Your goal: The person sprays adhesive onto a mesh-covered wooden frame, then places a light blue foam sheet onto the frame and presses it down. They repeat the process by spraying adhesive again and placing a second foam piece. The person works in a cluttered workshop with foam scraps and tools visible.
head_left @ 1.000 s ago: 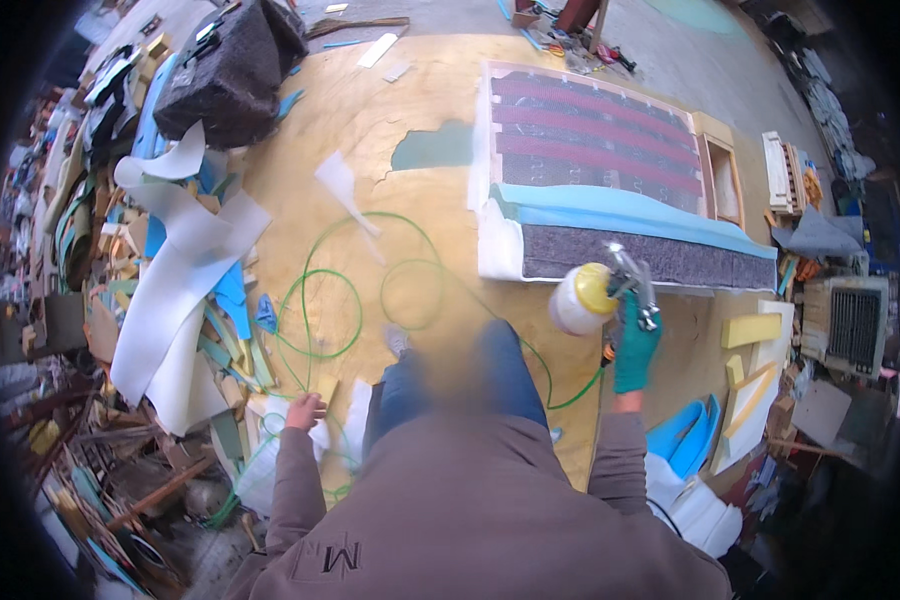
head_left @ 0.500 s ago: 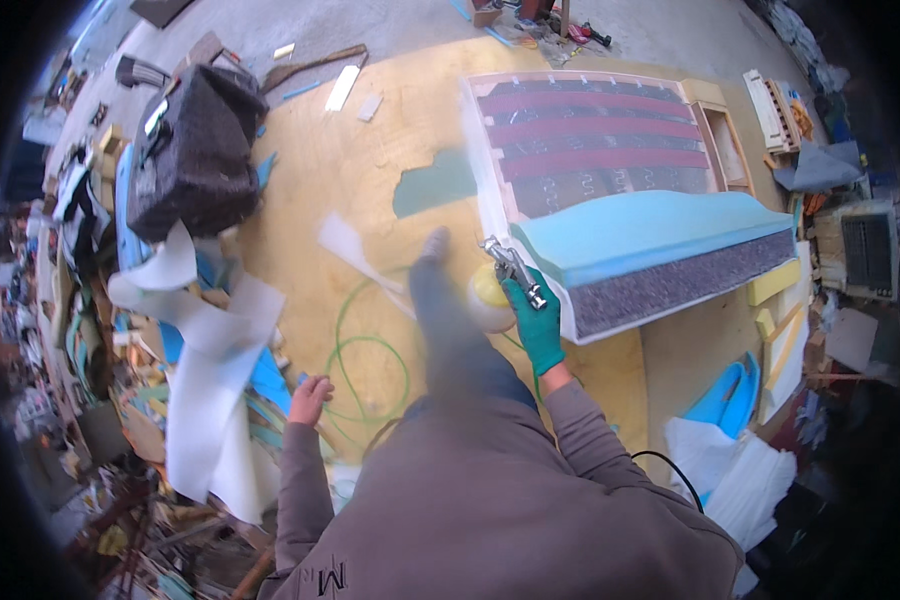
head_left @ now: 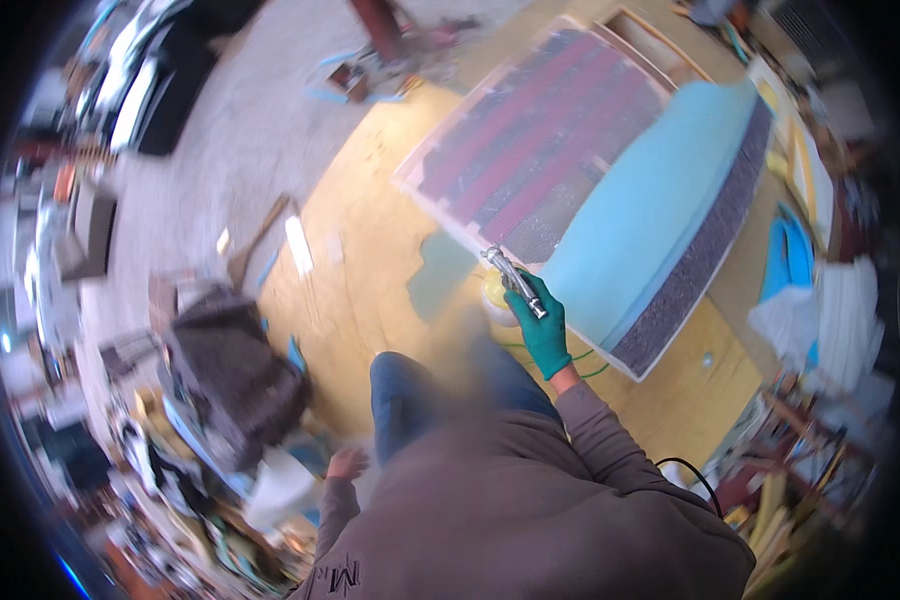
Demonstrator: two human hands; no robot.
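Observation:
My right hand, in a green glove, is closed round a metal spray gun. Just below the gun shows a round yellow-and-white cup; how the two join is hidden. Beside the gun lies a wooden furniture frame with dark red straps across it. A light-blue foam pad covers part of this frame, edged by a strip of dark grey speckled material. My bare left hand hangs low at my side, slightly blurred, its fingers loosely extended and holding nothing visible.
A yellowish board covers the floor under the frame. At left stands a dark upholstered block amid heaped scraps. A green hose runs near my right hand. Blue foam offcuts and white sheeting lie at right.
The whole view has swung round, so the frame and foam now sit tilted. The spray gun stays in my right hand. My left hand has dropped lower and nearer my body.

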